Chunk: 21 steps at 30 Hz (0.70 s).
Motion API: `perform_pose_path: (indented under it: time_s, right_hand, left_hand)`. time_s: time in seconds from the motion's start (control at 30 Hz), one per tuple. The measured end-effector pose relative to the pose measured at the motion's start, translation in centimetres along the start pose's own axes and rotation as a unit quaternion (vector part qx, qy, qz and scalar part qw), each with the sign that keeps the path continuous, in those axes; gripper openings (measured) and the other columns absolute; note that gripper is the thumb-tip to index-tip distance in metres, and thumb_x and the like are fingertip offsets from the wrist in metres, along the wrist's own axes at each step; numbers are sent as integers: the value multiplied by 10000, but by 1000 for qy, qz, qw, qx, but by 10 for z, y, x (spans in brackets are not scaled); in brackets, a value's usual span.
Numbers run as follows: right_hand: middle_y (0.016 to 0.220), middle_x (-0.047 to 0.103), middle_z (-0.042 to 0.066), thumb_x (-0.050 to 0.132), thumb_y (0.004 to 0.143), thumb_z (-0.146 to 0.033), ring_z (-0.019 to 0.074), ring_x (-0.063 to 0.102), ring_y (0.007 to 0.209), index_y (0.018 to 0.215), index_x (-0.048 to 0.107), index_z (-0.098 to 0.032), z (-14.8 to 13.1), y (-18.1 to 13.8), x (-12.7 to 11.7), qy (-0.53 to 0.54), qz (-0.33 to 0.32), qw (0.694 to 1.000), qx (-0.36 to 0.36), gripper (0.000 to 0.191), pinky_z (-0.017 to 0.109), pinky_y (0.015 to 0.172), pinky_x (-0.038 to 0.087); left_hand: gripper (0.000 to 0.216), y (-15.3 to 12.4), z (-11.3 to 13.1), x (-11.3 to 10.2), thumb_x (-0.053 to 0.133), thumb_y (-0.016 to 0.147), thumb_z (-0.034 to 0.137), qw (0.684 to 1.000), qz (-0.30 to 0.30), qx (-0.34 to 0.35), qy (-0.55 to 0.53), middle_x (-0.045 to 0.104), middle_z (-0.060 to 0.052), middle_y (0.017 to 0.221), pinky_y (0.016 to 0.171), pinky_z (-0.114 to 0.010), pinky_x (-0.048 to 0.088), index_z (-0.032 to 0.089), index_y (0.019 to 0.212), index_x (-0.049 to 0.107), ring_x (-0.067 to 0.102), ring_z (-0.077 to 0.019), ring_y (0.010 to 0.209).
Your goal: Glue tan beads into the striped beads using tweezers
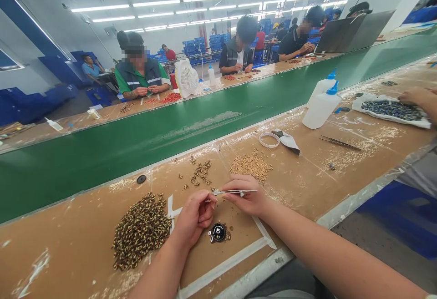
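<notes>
My left hand [195, 217] is pinched closed on a tiny part that I cannot make out, held just above the brown bench. My right hand [246, 196] grips thin metal tweezers [232, 192], whose tips point left and meet the left fingertips. Below both hands sits a small round black dish [218, 232]. A large heap of small brown-and-yellow parts [140, 230] lies left of my left hand. A few of the same parts [200, 171] are scattered beyond the hands, beside a flat pile of small tan beads [251, 166].
A green conveyor belt [170, 130] runs past the bench's far side. On the right stand two white squeeze bottles [321, 108], a tape ring [269, 139], spare tweezers [339, 142] and a co-worker's hand [418, 97] on a cloth of dark parts. Several people work opposite, near a white fan [186, 78].
</notes>
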State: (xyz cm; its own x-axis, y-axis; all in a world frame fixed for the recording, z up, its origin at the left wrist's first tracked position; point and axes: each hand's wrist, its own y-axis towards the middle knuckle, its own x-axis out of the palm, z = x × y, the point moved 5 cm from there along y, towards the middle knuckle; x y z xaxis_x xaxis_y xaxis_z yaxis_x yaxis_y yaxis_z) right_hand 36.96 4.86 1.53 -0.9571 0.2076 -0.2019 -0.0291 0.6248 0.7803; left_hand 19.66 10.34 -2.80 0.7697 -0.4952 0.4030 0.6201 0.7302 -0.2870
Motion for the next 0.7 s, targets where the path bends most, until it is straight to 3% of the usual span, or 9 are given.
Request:
perform_pose_path:
  time_s: [0.23, 0.43, 0.6, 0.7]
  right_hand:
    - [758, 711, 46, 709, 1053, -289, 147, 579, 604, 1028, 797, -201, 1, -3, 1, -24, -11, 1000, -8, 127, 283, 543, 431]
    - [692, 663, 32, 733, 1021, -455, 157, 566, 603, 874, 799, -201, 16, -5, 0, 37, 27, 991, 126, 300, 296, 569, 442]
    - [567, 540, -40, 803, 906, -631, 102, 443, 444, 788, 691, -193, 42, -11, 1, 210, 90, 925, 303, 467, 242, 440, 328]
    - [533, 528, -53, 864, 833, -635, 83, 407, 398, 764, 643, -191, 51, -15, 1, 265, 128, 892, 344, 501, 230, 411, 300]
  left_hand:
    - [385, 1, 0, 0, 801, 819, 505, 1000, 0, 6, 5, 566, 37, 665, 397, -152, 132, 136, 804, 693, 202, -9, 429]
    - [387, 2, -1, 0, 808, 827, 508, 1000, -6, 4, 5, 557, 33, 669, 397, -154, 136, 133, 821, 714, 233, -9, 424]
    - [370, 4, 5, -4, 845, 841, 497, 998, 11, 64, 7, 608, 10, 798, 393, -165, 140, 145, 938, 786, 283, 4, 418]
    - [403, 6, 9, -11, 896, 826, 490, 993, 40, 106, 27, 641, -7, 877, 410, -172, 167, 169, 1059, 825, 314, 11, 433]
